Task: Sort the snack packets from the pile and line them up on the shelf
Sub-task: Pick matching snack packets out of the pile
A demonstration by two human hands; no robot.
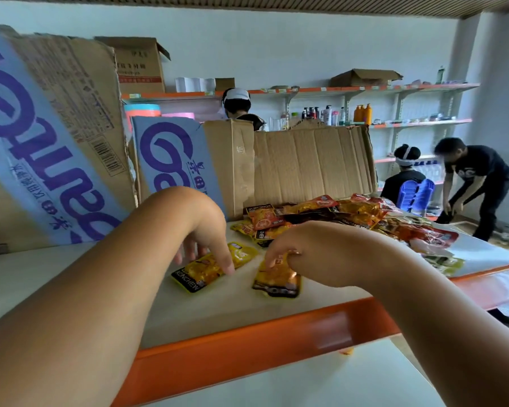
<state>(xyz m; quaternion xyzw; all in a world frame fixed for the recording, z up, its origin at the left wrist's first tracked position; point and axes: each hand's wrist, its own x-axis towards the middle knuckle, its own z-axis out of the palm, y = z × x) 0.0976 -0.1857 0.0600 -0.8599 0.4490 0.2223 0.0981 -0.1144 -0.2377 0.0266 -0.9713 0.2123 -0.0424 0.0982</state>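
Snack packets (pixel 335 212) in orange, yellow and dark wrappers lie heaped right of the frame's centre, on the pale top of a shelf (pixel 218 312). Two packets lie apart from the heap, nearer the camera at centre frame. The yellow packet (pixel 215 267) lies flat and slanted, its black-edged end toward the lower left. The left hand (pixel 206 239) comes down on it from above with fingers fairly straight, the tips resting on the wrapper and nothing gripped. Just to its right, not touching it, is the orange packet (pixel 276 279). The right hand (pixel 288 252) has curled fingers and thumb pinching its upper end, while its dark lower end lies against the shelf top. Both bare forearms reach in from the bottom corners.

The shelf has an orange front edge (pixel 247 345) that runs up toward the right. Behind the heap stands a creased cardboard flap (pixel 312 163). Left of it is a cardboard box (pixel 188 163) with a blue band and purple lettering. A larger box (pixel 50 142) of the same print fills the left of the frame.

In the background, wall shelving (pixel 394 123) with orange trim holds bottles (pixel 362 113). A person with a white headband (pixel 237 104) shows above the boxes. At the right edge a seated person (pixel 406 174) sits by a blue plastic stool (pixel 416 195), beside a bending person in black (pixel 476 177).
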